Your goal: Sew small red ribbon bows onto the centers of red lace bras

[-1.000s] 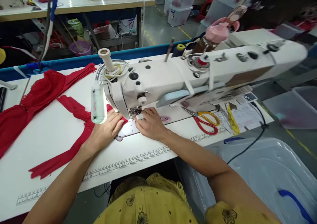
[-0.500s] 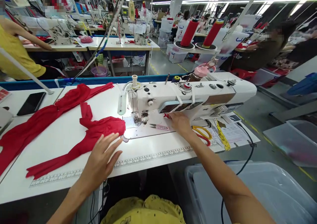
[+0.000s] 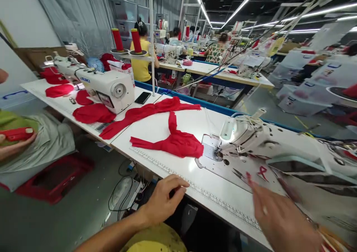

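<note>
My left hand (image 3: 164, 200) hovers at the front edge of the white sewing table (image 3: 167, 127), fingers curled in with thumb against forefinger, nothing visible in it. A red garment piece (image 3: 178, 144) lies just beyond it, to the left of the sewing machine (image 3: 251, 136). My right hand (image 3: 281, 218) is blurred at the lower right, fingers spread and pointing towards a small red ribbon loop (image 3: 262, 171) on the machine bed, not touching it. A long red fabric strip (image 3: 150, 110) lies further back.
A second sewing machine (image 3: 106, 84) stands on the neighbouring table with red pieces and a black phone (image 3: 142, 97). A seated co-worker's hand (image 3: 11, 148) at far left holds a red object. A red stool (image 3: 52, 174) and cables sit on the floor. Other people work at rear tables.
The view swung left. My left hand came off the red garment and back to the table edge, fingers curling. My right hand drew back from under the machine arm.
</note>
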`<state>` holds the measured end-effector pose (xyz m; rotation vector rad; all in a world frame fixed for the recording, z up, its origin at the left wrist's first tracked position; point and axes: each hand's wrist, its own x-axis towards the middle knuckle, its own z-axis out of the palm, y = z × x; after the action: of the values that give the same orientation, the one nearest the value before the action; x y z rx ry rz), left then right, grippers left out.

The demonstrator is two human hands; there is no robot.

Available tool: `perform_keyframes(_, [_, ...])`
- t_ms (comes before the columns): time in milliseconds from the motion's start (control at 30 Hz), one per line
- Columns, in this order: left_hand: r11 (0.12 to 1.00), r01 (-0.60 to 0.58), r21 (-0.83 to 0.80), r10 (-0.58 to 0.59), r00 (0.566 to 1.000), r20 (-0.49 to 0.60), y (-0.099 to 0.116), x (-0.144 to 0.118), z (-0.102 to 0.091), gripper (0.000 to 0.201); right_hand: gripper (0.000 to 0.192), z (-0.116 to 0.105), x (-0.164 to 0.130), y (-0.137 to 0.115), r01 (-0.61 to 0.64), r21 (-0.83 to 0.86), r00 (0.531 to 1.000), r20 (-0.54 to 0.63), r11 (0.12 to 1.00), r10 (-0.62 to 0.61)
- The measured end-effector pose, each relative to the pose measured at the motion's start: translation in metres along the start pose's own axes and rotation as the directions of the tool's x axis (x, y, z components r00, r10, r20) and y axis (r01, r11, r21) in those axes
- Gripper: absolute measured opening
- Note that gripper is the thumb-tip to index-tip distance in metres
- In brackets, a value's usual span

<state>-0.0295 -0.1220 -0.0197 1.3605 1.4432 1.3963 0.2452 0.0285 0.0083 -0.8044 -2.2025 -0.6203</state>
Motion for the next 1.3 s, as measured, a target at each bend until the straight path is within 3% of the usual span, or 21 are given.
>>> perform_keyframes(33, [0.975, 0.145, -0.167, -0.14, 0.989, 0.041, 0.004, 0.001, 0.004, 0.029, 0.028, -0.002, 0.01, -0.026, 0.144, 0.024, 0.99, 0.001, 0.989, -0.144])
perform_keyframes(100, [0.799, 0.349, -0.49, -0.319, 0.936, 0.148, 0.011, 0.006, 0.006, 0.044, 0.033, 0.002, 0.036, -0.078, 0.301, 0.147, 0.953, -0.026, 0.942, -0.301])
perform_keyframes(167, [0.59, 0.357, -0.724, -0.382, 0.914, 0.139, 0.016, 0.014, -0.002, 0.046, 0.025, 0.015, 0.065, -0.123, 0.418, 0.243, 0.909, -0.106, 0.875, -0.404])
perform_keyframes(233, [0.49, 0.243, -0.837, -0.458, 0.889, -0.01, 0.018, 0.021, -0.022, 0.038, 0.02, 0.032, 0.094, -0.16, 0.484, 0.299, 0.875, -0.18, 0.822, -0.449])
perform_keyframes(300, [0.533, 0.128, -0.837, -0.518, 0.831, -0.203, 0.018, 0.025, -0.053, 0.033, 0.021, 0.047, 0.118, -0.189, 0.51, 0.392, 0.86, -0.208, 0.766, -0.466])
perform_keyframes(367, [0.63, 0.061, -0.774, -0.499, 0.795, -0.344, 0.015, 0.025, -0.089, 0.034, 0.022, 0.06, 0.14, -0.211, 0.461, 0.576, 0.875, -0.166, 0.675, -0.455])
perform_keyframes(467, [0.721, 0.092, -0.687, -0.456, 0.809, -0.371, 0.009, 0.023, -0.136, 0.037, 0.023, 0.081, 0.169, -0.232, 0.132, 0.86, 0.947, 0.038, 0.493, -0.319])
perform_keyframes(533, [0.762, 0.156, -0.628, -0.446, 0.83, -0.334, 0.005, 0.023, -0.157, 0.04, 0.022, 0.098, 0.188, -0.24, -0.188, 0.918, 0.941, 0.27, 0.349, -0.203])
perform_keyframes(600, [0.791, 0.192, -0.581, -0.435, 0.844, -0.315, 0.0, 0.026, -0.168, 0.042, 0.024, 0.114, 0.205, -0.247, -0.441, 0.873, 0.857, 0.479, 0.21, -0.19])
perform_keyframes(667, [0.804, 0.206, -0.558, -0.431, 0.848, -0.307, -0.006, 0.03, -0.172, 0.043, 0.029, 0.127, 0.218, -0.252, -0.577, 0.81, 0.772, 0.583, 0.106, -0.252])
perform_keyframes(767, [0.814, 0.237, -0.531, -0.422, 0.869, -0.259, -0.015, 0.041, -0.177, 0.043, 0.028, 0.141, 0.229, -0.259, -0.651, 0.758, 0.722, 0.629, 0.024, -0.289])
perform_keyframes(900, [0.825, 0.211, -0.525, -0.383, 0.891, -0.244, -0.023, 0.07, -0.184, 0.04, 0.024, 0.159, 0.239, -0.261, -0.716, 0.694, 0.692, 0.692, -0.072, -0.207])
perform_keyframes(1033, [0.831, 0.062, -0.552, -0.297, 0.889, -0.347, -0.025, 0.114, -0.188, 0.035, 0.027, 0.18, 0.253, -0.245, -0.754, 0.626, 0.65, 0.754, -0.2, -0.095])
perform_keyframes(1167, [0.808, 0.001, -0.589, -0.235, 0.917, -0.321, -0.02, 0.157, -0.183, 0.033, 0.032, 0.193, 0.266, -0.217, -0.785, 0.533, 0.583, 0.808, -0.318, -0.085])
perform_keyframes(1300, [0.786, -0.066, -0.615, -0.216, 0.903, -0.372, -0.021, 0.187, -0.174, 0.03, 0.031, 0.197, 0.271, -0.197, -0.748, 0.612, 0.633, 0.775, -0.257, 0.002])
